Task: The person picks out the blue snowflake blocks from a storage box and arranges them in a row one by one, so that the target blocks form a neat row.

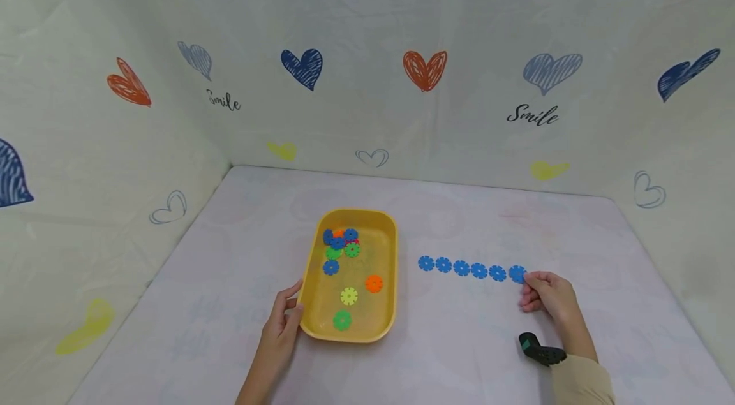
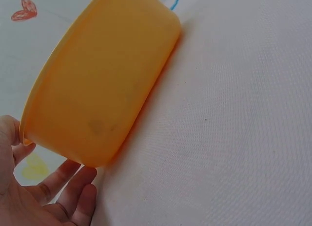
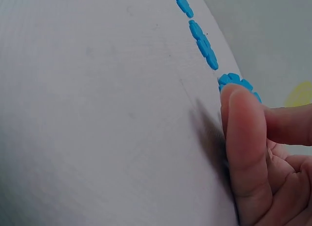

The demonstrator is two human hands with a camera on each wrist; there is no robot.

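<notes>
My left hand holds a yellow plastic tray at its near left corner. In the left wrist view the thumb lies at the tray's rim, and the other fingers curl against its outer wall. My right hand pinches a blue snowflake-shaped disc between thumb and fingers, at the right end of a row. To its left, several matching blue discs lie flat in a nearly straight line. From the right wrist, the pinched disc appears tilted up off the table, its lower part hidden by the fingertips.
Inside the tray, blue, orange and green discs pile up at the far end. An orange disc, a yellow disc and a green disc lie apart nearer me. A pale cloth covers the table; a heart-printed curtain hangs behind.
</notes>
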